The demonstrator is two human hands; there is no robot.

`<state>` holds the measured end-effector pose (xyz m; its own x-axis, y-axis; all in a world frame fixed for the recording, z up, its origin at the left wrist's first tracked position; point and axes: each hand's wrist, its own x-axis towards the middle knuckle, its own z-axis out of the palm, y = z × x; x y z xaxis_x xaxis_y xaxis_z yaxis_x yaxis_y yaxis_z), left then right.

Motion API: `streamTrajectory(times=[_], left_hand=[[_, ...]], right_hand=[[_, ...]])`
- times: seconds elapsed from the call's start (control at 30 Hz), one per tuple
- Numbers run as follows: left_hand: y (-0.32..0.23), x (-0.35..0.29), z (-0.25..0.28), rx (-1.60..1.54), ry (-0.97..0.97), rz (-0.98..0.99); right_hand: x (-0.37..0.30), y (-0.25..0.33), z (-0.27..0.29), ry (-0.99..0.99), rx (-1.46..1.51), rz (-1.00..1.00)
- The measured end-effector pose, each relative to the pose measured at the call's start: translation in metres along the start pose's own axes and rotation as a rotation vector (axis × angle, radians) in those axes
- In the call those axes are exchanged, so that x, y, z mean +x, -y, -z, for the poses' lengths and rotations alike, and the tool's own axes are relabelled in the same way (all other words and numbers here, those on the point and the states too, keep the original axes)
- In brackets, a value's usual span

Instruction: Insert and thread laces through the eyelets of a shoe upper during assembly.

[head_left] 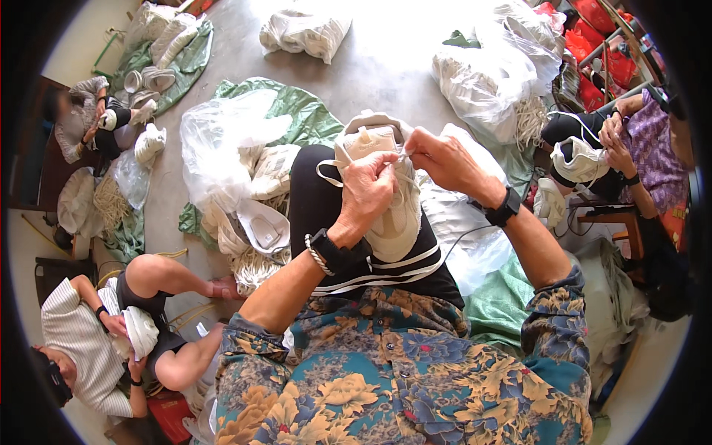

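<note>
Shoe [394, 222] rests on the black pants [315, 196]. I see the left grip [368, 185] and right grip [449, 165] close together, both pinched on its white lace [403, 153].

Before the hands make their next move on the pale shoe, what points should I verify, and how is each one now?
1. Shoe supported on the black trousers: ok.
2. Right hand has the lace at its fingertips: ok.
3. Left hand also grips the lace: cannot tell; its fingers bend over the shoe.
4. Lace lying flat everywhere: not ok; a loop stands out on the shoe's left.
5. All eyelets threaded: cannot tell; the hands hide some.
</note>
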<state>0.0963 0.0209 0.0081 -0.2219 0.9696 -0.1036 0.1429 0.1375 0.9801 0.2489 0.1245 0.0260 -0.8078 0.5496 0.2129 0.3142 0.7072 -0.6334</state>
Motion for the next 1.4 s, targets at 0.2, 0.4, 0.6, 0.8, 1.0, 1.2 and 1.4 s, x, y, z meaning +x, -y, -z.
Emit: streamTrajectory(times=[0.2,0.4,0.6,0.8,1.0,1.2,1.4], left_hand=[[-0.004,-0.007,-0.001,0.156,-0.039,-0.210],[-0.017,-0.009,0.001,0.200,-0.017,-0.178],[-0.014,-0.007,0.003,0.181,0.019,-0.124],[-0.020,-0.004,0.003,0.133,0.051,-0.057],[-0.024,0.000,0.004,0.146,0.114,-0.022],[-0.016,0.001,0.004,0.045,0.189,0.056],[-0.016,0.010,0.014,-0.009,0.368,0.108]], right_hand=[[-0.020,-0.018,-0.029,-0.105,0.458,-0.197],[-0.021,-0.018,-0.027,-0.061,0.765,-0.320],[-0.018,-0.019,-0.021,-0.033,0.658,-0.236],[-0.022,-0.013,-0.030,-0.141,0.801,-0.335],[-0.015,-0.023,-0.010,0.062,0.852,-0.311],[-0.002,-0.024,0.007,0.227,0.764,-0.299],[0.008,-0.021,0.005,0.226,0.684,-0.257]])
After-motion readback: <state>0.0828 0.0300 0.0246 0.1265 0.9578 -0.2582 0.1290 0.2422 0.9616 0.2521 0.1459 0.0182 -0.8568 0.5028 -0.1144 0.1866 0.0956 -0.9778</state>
